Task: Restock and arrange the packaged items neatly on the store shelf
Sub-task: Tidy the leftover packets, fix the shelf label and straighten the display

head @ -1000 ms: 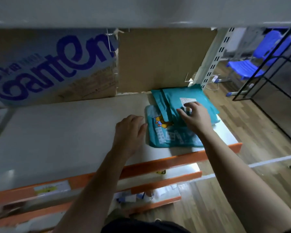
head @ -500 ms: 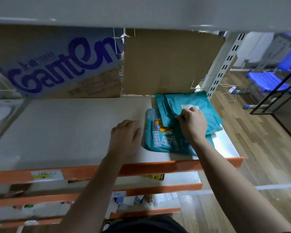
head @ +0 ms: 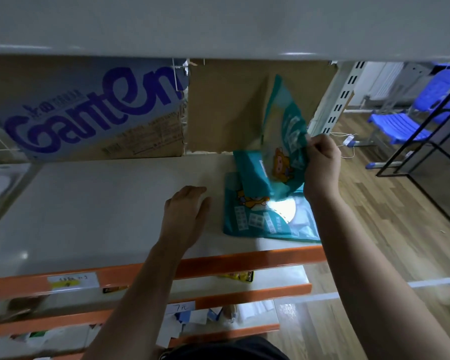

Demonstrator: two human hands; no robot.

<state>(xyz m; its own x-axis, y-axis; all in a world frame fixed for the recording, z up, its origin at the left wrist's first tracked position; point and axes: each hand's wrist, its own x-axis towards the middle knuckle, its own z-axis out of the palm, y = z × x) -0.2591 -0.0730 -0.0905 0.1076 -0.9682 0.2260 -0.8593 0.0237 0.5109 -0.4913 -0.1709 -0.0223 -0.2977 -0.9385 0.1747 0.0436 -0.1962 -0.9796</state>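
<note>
**Head view of the store shelving.** At centre right of the frame, the right hand (head: 322,165) pinched the right edge of the raised packet (head: 286,136), a teal pouch, between thumb and curled fingers. It held the pouch tilted upright above the shelf (head: 102,203), with the cartoon-printed face turned toward the left of the frame. Whether its lower corner touched the packets beneath could not be told.

Two more teal pouches lay at the right end of the shelf. The flat packet (head: 255,222) was face up nearest the front edge. The rear packet (head: 247,170) overlapped its far side, just in front of the plain cardboard panel (head: 226,107).

At centre frame, the left hand (head: 186,211) rested palm down on the shelf with its fingers relaxed and loosely bent, gripping nothing. It lay just left of the flat packet and apart from it.

A cardboard box (head: 89,110) with large blue lettering stood at the upper left, at the back of the shelf. An orange edge strip (head: 244,261) ran along the shelf front and carried a price label (head: 73,280) at the lower left. A blue chair (head: 405,123) stood on the wood floor (head: 387,216) at the upper right.
</note>
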